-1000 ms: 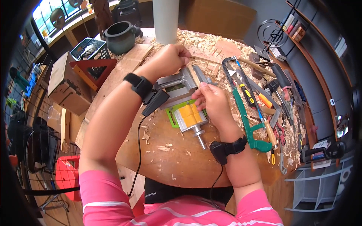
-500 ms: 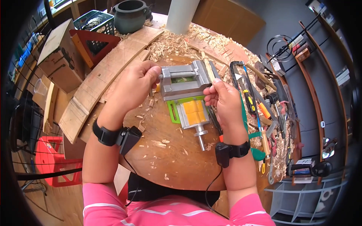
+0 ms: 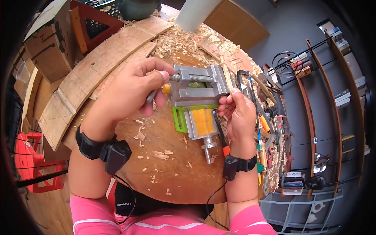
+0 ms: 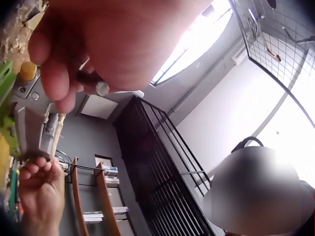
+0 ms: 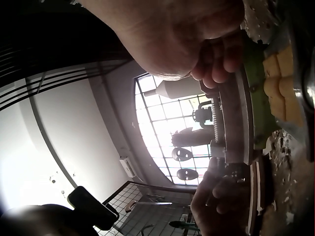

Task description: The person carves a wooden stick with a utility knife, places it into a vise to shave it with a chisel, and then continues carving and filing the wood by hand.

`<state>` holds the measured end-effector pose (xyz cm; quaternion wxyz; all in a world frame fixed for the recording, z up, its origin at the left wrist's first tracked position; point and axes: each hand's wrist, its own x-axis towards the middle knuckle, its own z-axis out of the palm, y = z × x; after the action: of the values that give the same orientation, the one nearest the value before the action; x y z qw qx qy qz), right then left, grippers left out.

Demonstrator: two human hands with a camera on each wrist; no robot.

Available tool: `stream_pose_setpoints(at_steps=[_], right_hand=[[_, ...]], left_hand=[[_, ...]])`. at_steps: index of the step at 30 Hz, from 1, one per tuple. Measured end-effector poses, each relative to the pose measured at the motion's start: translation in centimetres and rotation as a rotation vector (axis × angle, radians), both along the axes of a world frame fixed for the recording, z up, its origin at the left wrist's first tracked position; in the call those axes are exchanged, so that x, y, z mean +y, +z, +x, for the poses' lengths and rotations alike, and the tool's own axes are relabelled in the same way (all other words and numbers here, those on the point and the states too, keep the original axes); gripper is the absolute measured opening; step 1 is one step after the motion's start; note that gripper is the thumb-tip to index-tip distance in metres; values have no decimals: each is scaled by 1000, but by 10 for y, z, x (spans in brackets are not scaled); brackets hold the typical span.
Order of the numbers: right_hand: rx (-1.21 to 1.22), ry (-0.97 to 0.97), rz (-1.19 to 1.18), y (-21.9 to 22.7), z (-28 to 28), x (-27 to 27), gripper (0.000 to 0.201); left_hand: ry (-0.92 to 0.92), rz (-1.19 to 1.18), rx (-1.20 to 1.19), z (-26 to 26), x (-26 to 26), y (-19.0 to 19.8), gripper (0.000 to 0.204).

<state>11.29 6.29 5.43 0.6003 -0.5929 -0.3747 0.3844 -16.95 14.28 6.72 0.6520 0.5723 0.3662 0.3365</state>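
Observation:
A metal vise [image 3: 196,92] rests on a green and yellow base [image 3: 203,120] on the wooden table. The left hand [image 3: 137,86] curls round the vise's handle bar [image 3: 151,96] at the left end of the screw; the left wrist view shows the bar's round end [image 4: 102,89] between the fingers. At the vise's right side, the right hand [image 3: 239,113] pinches the near end of a thin pale wood strip [image 3: 227,76], which stands along the jaws. In the right wrist view the right hand's curled fingers [image 5: 216,61] are beside the vise.
Long curved boards [image 3: 90,72] lie along the table's left edge. Wood shavings [image 3: 176,45] cover the far part. A hacksaw [image 3: 244,73] and several hand tools lie at the right. A cardboard box [image 3: 49,51] stands at the far left, and small chips are scattered in front of the vise.
The left hand has come back from the vise's far side to the screw end and now grips the handle bar. The right hand has stayed at the strip. The head view has shifted.

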Motion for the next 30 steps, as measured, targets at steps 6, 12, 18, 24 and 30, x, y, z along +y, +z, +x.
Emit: stream_pose_setpoints(at_steps=[6,12,18,24,30], right_hand=[[-5,-7,11,-3,1,1,35],[-35,-40,-22,4,-2,1,34],[-46,-35,-49,8,-4,1,35],[-50,-20,-44,8,-2,1,36],[-41,-10,-24,5,-2,1,35]], left_hand=[[-99,59,-360,-1,-3,-6,30],[96,898,190,12,-15,-9,48],[328,900,336,18,-19,-14,26],[197,687,420,15,-2,-20,23],[101,-37,-137,16,-1,-11,23]])
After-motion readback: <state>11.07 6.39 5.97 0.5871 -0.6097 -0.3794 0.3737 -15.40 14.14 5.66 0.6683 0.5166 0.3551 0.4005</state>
